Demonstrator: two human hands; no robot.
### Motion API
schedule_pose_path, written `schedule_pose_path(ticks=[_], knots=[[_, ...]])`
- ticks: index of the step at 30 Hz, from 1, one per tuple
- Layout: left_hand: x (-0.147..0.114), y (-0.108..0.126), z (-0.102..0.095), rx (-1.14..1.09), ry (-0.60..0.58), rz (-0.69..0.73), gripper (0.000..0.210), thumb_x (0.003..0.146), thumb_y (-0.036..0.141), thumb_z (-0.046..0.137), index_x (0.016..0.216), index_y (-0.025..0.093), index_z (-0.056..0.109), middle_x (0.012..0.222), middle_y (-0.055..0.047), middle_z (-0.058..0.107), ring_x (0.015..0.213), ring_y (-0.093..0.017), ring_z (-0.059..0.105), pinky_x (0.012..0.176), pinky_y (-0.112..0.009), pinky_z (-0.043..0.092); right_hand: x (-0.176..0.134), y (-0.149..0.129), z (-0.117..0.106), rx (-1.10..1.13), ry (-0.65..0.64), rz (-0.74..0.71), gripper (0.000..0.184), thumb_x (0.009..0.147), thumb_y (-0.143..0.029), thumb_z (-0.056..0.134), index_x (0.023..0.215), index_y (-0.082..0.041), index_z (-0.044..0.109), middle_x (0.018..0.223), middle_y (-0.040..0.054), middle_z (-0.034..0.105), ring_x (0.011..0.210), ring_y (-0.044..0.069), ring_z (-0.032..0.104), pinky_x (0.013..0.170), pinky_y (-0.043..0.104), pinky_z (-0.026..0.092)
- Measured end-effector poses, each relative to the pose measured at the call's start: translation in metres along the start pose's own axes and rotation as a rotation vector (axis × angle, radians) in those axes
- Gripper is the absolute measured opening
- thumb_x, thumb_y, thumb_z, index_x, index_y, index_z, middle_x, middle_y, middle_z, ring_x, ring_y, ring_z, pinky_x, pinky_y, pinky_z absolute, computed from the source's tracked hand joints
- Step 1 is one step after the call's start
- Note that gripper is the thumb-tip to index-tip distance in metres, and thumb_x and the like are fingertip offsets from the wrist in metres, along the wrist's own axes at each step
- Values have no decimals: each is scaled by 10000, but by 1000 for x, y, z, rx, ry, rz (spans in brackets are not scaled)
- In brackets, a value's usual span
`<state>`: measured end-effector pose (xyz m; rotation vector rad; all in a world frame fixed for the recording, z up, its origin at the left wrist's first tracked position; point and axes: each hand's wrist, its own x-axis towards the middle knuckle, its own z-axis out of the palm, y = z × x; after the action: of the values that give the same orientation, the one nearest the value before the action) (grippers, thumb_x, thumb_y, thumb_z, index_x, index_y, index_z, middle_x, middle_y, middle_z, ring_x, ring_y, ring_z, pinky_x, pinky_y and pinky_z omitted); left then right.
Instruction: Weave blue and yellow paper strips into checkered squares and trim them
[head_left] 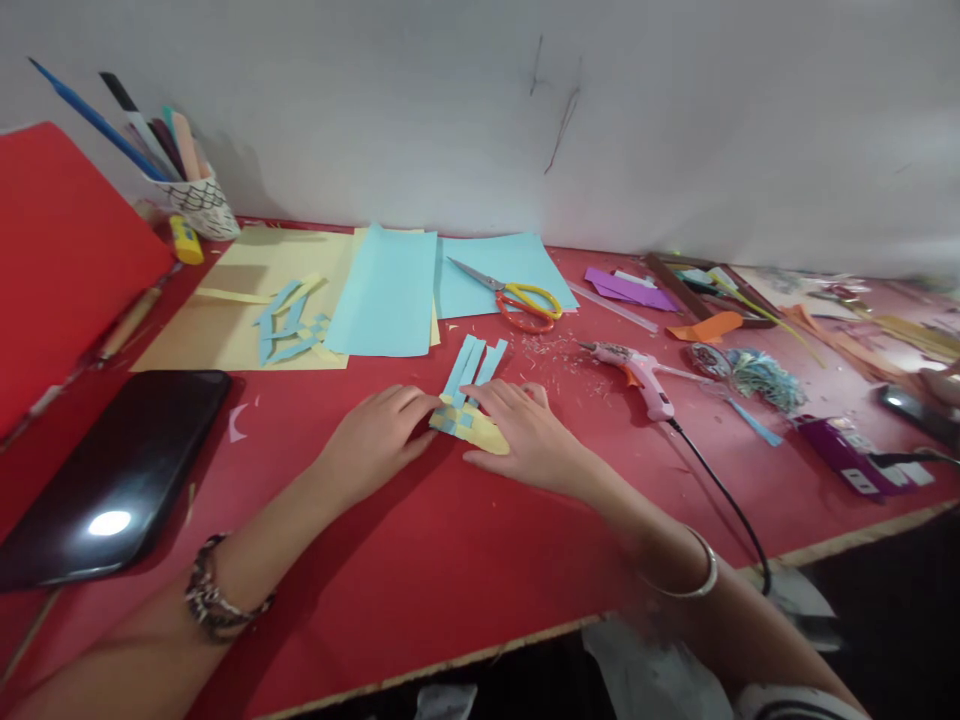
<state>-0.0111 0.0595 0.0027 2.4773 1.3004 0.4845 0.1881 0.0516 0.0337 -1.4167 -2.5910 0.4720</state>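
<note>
Blue and yellow paper strips, interlaced into a small woven paper piece [454, 414], are between my hands just above the red table. Loose blue strip ends [474, 362] stick out at its far side, and a yellow end [486, 436] points right. My left hand [386, 430] pinches the left edge of the weave with thumb and fingers. From the right, my right hand [521, 430] closes over the yellow strip, its fingers lying across the blue ends. Scissors [529, 302] with yellow and red handles rest on blue paper beyond. Right of them lies a pink glue gun [634, 375].
Blue sheets [382, 290] and yellow sheets [172, 325] lie at the back, with more woven strips [289, 320] on them. A black phone [112, 480], a pen cup [201, 205], a purple power strip [855, 455] and the glue gun's cord [720, 490] surround the work area.
</note>
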Motion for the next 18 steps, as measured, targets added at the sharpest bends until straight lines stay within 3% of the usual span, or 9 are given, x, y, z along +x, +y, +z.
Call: schedule_pose_path(ticks=[3,10,15,18], knots=[[-1,4,0,-100,24,-74,219,793,223,420,949,177,567,926,-84,644,878,-238,591,759,-381,467,-1,2,-4,-2,21,68,414,828,-354,483,1207,-193,436,1136,99,576,1020,243,531,896,418,271],[-2,15,3,-705,103,-319,481,745,354,477,1181,176,375,863,-36,628,748,-165,596,703,-309,477,0,0,-7,41,-23,58,392,817,-252,499,1197,-177,438,1123,99,579,991,227,548,907,427,275],[-1,19,6,-689,184,-394,528,741,392,523,1197,178,364,692,33,544,628,-141,538,632,-293,442,-1,-6,-4,166,-7,58,458,784,-248,539,1215,-191,394,1130,74,562,943,184,559,949,449,251],[-1,20,6,-683,240,-401,504,762,357,507,1214,194,355,703,36,528,649,-136,533,649,-293,441,-1,-4,-4,254,159,142,327,776,-270,546,1082,-195,458,1001,38,600,818,151,580,937,443,270]])
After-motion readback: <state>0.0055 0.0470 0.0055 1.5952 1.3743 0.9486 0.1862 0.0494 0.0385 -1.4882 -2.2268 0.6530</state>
